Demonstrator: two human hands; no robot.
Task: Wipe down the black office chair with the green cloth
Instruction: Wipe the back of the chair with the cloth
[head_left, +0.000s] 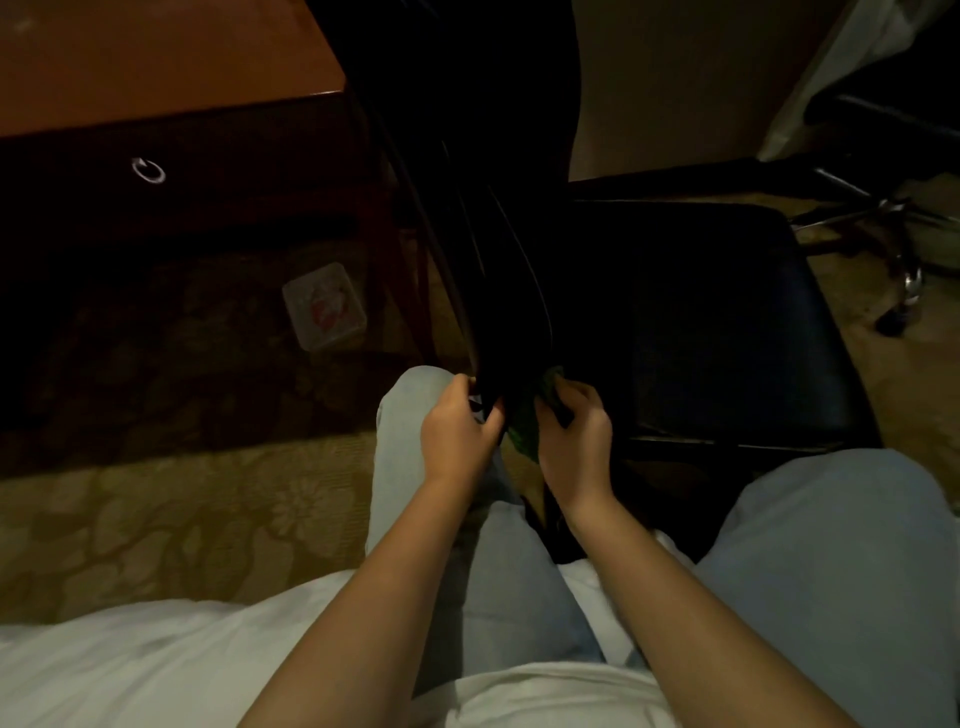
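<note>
A wooden bench (156, 62) is standing at the far left, with a metal ring handle (149, 170) hanging on its dark drawer front. Below it, a small clear packet (324, 306) with red print is lying flat on the patterned carpet (156, 519), near the bench leg and well apart from the hands. White fabric (130, 665) is spreading across the bottom edge of the view.

Moving toward the middle, a knee in pale jeans (405, 415) is pointing forward, and the left hand (457, 426) is reaching just past it. Its fingers (488, 415) are curling round the bottom edge of the backrest (483, 182) of the black chair (649, 291), gripping it from the left side. The backrest is rising steeply and leaning toward the upper left.

Just to the right, the green cloth (523, 435) is sitting against the lower end of the backrest, between the two hands; only a few folds of it are showing. The right hand (574, 436) is holding it there, fingers (563, 400) bent and bunched over the cloth, pressing it against the chair.

Further right, the dark seat (727, 312) is lying flat and in shadow. Beyond its far corner, the chrome legs of a second chair (883, 218) are standing on the carpet. The other jeans-clad knee (831, 545) is filling the lower right.
</note>
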